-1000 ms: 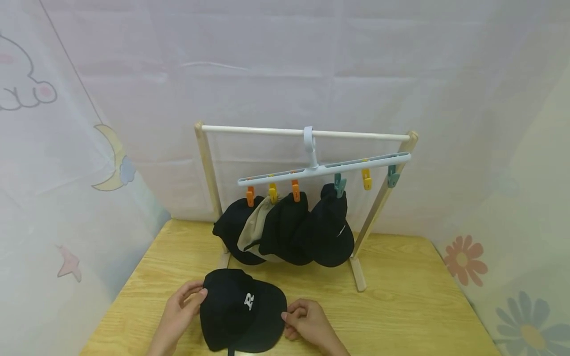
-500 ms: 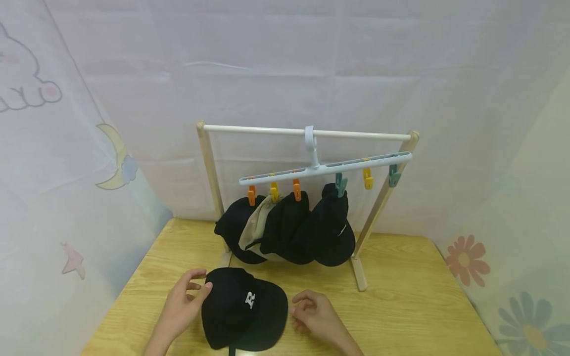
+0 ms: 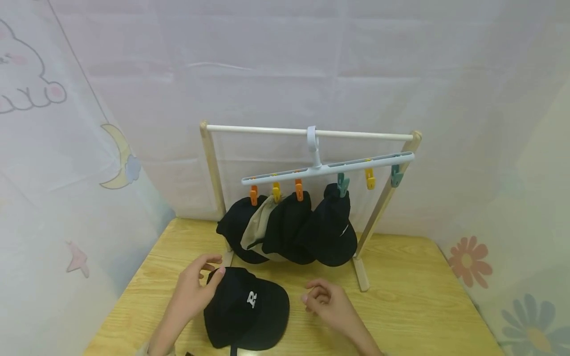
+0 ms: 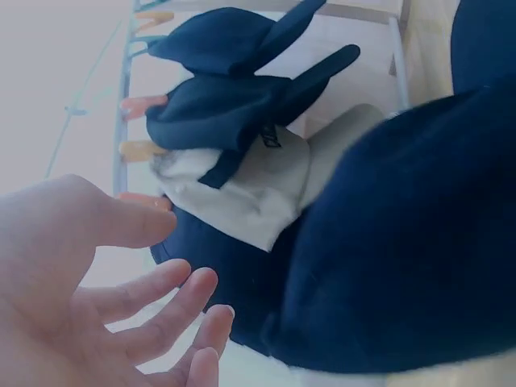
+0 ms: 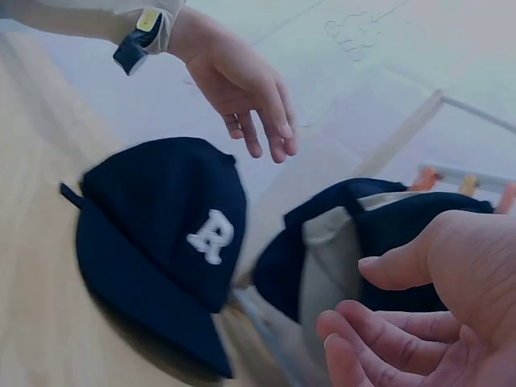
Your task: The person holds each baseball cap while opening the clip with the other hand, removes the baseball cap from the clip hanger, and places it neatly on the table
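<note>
A black baseball cap (image 3: pixel 231 309) with a white letter R lies on the wooden table, its brim to the right. My left hand (image 3: pixel 196 289) is raised at the cap's upper left, fingers relaxed and holding nothing; in the left wrist view the same hand (image 4: pixel 121 282) has its fingers spread. To the right of the brim, apart from it, my right hand (image 3: pixel 329 304) hovers with loosely bent fingers. Nothing is between its fingers in the right wrist view, where the cap (image 5: pixel 161 250) shows beyond the hand (image 5: pixel 427 306).
Behind the cap stands a rack with a white rail (image 3: pixel 262 130). A pale blue hanger (image 3: pixel 327 169) hangs tilted from it, with several clips. Black caps (image 3: pixel 331 232) and a beige one (image 3: pixel 257 225) hang on the left clips; a yellow clip (image 3: pixel 370 179) and a green clip (image 3: pixel 396 177) hold nothing.
My right hand has let go of the brim and moved up and right. My left hand has left the cap's side and risen a little to the right. The cap stays on the table.
</note>
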Demonstrator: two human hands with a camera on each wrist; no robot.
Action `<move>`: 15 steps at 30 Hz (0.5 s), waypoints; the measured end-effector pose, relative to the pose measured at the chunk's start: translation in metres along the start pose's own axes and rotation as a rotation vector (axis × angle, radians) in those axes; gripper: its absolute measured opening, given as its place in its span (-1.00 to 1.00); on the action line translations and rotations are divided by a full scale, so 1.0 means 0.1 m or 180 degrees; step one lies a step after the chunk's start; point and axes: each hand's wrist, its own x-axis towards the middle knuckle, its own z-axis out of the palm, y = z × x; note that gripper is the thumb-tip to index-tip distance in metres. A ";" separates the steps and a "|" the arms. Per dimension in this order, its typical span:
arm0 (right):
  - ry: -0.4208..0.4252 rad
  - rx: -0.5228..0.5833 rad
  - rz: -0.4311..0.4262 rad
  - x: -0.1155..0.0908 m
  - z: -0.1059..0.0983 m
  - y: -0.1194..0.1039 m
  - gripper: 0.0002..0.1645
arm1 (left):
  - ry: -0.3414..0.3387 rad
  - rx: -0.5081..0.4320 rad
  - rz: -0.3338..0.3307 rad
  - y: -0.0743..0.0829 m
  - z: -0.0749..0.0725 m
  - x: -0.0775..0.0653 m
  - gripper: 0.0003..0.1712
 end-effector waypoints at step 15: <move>0.0318 -0.0303 -0.0474 -0.04 -0.31 -0.30 -0.68 | 0.0152 -0.0220 0.0815 0.29 0.21 0.22 -0.66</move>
